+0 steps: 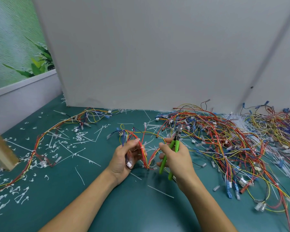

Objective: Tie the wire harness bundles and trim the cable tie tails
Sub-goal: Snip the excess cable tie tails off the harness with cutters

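Gripping harness (146, 160) in L hand (124, 158) to steady it; clutching cutters (176, 141) in R hand (177, 159), nose up, ready for tail trim.

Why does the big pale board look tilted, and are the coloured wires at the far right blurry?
Head view: the wide-angle lens tilts the tall pale grey board; head view: the tangled pile of coloured wires softens toward the right edge, while the green-handled cutters at centre look sharp; head view: even light, no glare on the teal mat.
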